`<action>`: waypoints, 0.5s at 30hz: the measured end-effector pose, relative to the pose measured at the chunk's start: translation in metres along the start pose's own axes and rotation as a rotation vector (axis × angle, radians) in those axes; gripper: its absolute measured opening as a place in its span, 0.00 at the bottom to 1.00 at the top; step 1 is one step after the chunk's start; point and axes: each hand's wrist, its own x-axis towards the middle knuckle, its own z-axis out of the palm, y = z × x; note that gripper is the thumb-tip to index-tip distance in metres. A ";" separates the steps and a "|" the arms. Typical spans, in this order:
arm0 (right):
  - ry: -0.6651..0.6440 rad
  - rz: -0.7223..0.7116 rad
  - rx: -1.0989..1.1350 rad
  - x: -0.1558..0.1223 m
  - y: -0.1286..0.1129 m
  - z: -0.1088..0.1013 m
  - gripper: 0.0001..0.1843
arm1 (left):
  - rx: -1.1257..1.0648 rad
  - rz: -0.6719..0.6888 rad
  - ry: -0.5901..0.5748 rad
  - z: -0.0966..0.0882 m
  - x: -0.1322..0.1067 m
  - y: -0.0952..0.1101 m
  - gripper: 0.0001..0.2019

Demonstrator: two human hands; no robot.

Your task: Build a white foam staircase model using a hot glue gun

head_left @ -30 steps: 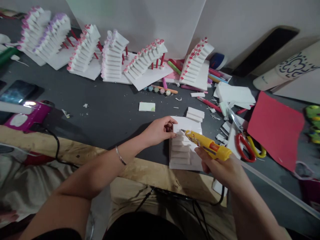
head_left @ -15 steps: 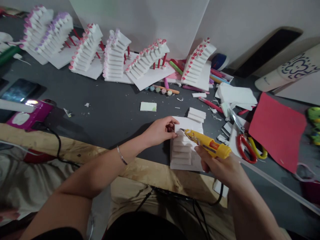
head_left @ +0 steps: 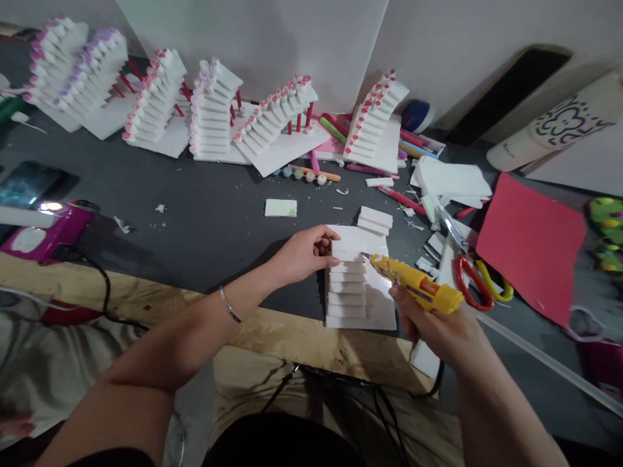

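My right hand (head_left: 435,324) is wrapped round a yellow hot glue gun (head_left: 418,283), its nozzle pointing left at the upper steps of a small white foam-board staircase (head_left: 346,295). The staircase stands on a white base board (head_left: 382,308) near the table's front edge. My left hand (head_left: 311,253) grips the left edge of the staircase's top piece between thumb and fingers. Just behind the base lie a few loose white foam strips (head_left: 374,219). A small pale green-white card (head_left: 281,207) rests on the table to the left of them.
Several finished white model staircases (head_left: 156,104) with coloured trim line the back. Scissors (head_left: 472,279), a red sheet (head_left: 533,246) and white scraps lie at the right. A purple power socket (head_left: 46,233) and a phone (head_left: 32,185) are at the left. A white bottle (head_left: 549,123) leans behind.
The glue gun's nozzle has moved right along the top piece, from near my left fingers to its right end. My left hand keeps its hold. The whole view has shifted slightly.
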 end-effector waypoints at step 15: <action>-0.048 -0.044 -0.083 0.014 -0.007 0.004 0.33 | 0.013 0.020 -0.007 -0.001 0.000 0.000 0.18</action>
